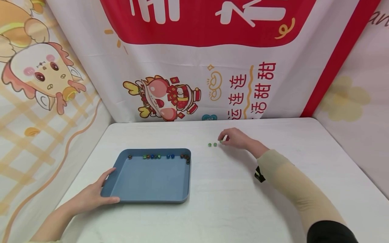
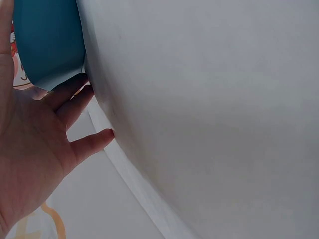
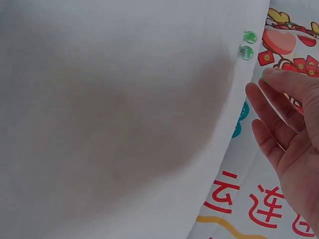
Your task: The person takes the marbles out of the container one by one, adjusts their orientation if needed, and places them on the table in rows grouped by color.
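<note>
Near table (image 1: 225,202) far edge, right hand (image 1: 236,138) pinches green marble (image 1: 221,141); left hand (image 1: 92,195) grips tray (image 1: 149,180) near-left corner, likely steadying it.

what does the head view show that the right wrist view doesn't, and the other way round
Only the head view: the left hand touching the blue tray at its near-left corner, and mixed-colour marbles mostly along the tray's far wall.
Only the right wrist view: the open face of the palm.
Both: the right hand pinching a green marble, two more green marbles on the white table, and the printed backdrop.
</note>
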A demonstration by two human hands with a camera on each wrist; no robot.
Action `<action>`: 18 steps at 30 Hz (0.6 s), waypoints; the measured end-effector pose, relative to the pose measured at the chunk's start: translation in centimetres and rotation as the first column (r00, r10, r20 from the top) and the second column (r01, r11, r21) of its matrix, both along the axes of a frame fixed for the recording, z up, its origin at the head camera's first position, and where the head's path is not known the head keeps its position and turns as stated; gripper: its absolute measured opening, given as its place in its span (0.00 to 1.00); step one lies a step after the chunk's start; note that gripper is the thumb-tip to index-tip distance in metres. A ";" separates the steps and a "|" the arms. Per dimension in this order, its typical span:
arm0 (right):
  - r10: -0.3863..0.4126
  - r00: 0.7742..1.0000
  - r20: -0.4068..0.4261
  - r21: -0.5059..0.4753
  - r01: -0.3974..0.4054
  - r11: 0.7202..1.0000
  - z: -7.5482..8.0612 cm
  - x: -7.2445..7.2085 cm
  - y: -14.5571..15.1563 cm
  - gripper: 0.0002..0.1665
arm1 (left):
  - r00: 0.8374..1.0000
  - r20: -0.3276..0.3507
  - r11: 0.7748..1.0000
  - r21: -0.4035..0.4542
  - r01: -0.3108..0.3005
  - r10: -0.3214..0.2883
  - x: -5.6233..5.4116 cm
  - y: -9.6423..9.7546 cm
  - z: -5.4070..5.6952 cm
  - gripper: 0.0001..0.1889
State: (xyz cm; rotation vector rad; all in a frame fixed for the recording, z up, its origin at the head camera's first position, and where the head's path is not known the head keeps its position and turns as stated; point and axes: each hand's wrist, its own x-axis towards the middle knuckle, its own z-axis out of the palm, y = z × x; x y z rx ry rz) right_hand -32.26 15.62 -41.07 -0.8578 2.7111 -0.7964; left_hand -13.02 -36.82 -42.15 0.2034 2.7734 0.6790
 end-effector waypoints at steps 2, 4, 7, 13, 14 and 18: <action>0.002 1.000 0.006 0.003 -0.002 1.000 -0.3 -0.2 0.0 0.12 | 1.000 -0.002 1.000 0.004 0.002 -0.002 0.0 0.0 0.0 0.62; -0.002 1.000 0.013 0.006 0.002 1.000 -0.5 -0.3 -0.1 0.11 | 1.000 -0.004 1.000 0.008 0.004 -0.004 0.0 0.0 0.0 0.61; -0.012 1.000 0.021 0.017 0.012 1.000 -0.9 -0.6 -0.2 0.11 | 1.000 -0.006 1.000 0.019 0.006 -0.006 0.1 0.0 0.0 0.61; -0.021 0.999 0.035 0.054 0.019 0.998 -1.4 -0.9 -0.4 0.09 | 1.000 -0.014 1.000 0.025 0.008 -0.008 0.2 0.1 0.1 0.61; -0.019 0.999 0.035 0.060 0.017 0.998 -1.5 -0.9 -0.4 0.09 | 1.000 -0.017 1.000 0.025 0.009 -0.009 0.2 0.1 0.1 0.61; -0.029 0.999 0.035 0.073 0.027 0.997 -1.6 -1.0 -0.6 0.08 | 1.000 -0.025 1.000 0.021 0.010 -0.010 0.2 0.0 0.1 0.61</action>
